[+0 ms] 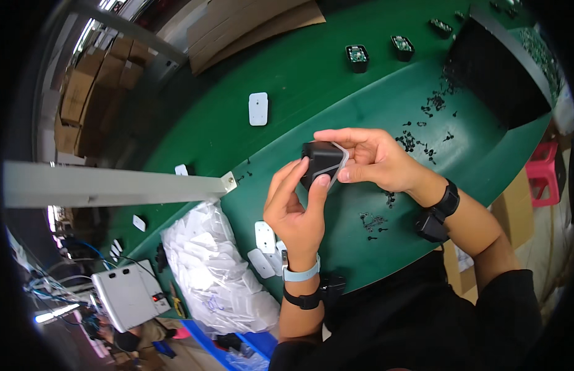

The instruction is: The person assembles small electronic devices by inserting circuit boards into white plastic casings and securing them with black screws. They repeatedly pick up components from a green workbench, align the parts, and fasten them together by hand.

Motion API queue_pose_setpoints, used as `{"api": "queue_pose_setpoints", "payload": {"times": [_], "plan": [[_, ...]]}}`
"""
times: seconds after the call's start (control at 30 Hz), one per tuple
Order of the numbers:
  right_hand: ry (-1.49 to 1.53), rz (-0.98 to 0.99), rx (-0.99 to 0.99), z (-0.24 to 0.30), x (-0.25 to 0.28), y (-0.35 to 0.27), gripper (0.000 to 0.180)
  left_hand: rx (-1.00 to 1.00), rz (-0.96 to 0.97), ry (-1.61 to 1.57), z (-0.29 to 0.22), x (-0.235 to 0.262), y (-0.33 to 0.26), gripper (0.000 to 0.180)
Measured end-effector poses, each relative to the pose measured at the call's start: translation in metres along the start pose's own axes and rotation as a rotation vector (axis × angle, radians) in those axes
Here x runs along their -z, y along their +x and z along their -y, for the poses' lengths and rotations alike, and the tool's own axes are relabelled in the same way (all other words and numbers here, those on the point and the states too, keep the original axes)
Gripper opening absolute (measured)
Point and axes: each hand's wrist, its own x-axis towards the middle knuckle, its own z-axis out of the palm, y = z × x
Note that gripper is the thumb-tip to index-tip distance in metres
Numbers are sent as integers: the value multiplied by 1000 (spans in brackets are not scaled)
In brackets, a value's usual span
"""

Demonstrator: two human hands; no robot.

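Note:
A small black plastic housing [319,153] is held up over the green mat between my two hands. Along its right side runs a thin pale grey, see-through-looking edge; whether that is a separate piece, I cannot tell. My left hand [297,213] is closed on the housing from the lower left, thumb underneath and fingers at its left side. From the right, my right hand [386,162] grips it, index finger along the top and thumb by the pale edge. White plates [264,237] lie near my left wrist, and loose black screws [411,141] lie to the right.
A bag of white parts [216,266] lies left of my left forearm, below a metal bar [114,184]. One white plate [258,109] is farther back. Open black housings with circuit boards [357,57] stand at the far side, near a black bin [497,71].

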Motion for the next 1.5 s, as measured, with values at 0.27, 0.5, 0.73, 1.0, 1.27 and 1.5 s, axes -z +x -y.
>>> {"api": "queue_pose_setpoints", "payload": {"times": [0.27, 0.5, 0.73, 1.0, 1.27, 1.5], "plan": [[15, 10, -18, 6, 5, -2, 43, 219, -170, -347, 0, -2, -3, 36], [-442, -4, 213, 2, 5, -4, 29, 176, -178, -351, 1, 1, -4, 41], [-774, -26, 338, 13, 1, -3, 25, 120, -178, -334, 4, 8, -9, 43], [-880, 10, 382, 14, 3, -5, 27, 56, -154, -289, 6, 10, -11, 42], [-983, 35, 491, 13, 2, -7, 26, -33, -114, -215, 2, 11, -13, 42], [-1091, 41, 563, 17, 1, -6, 28, -92, -100, -187, -4, 8, -13, 44]]}}
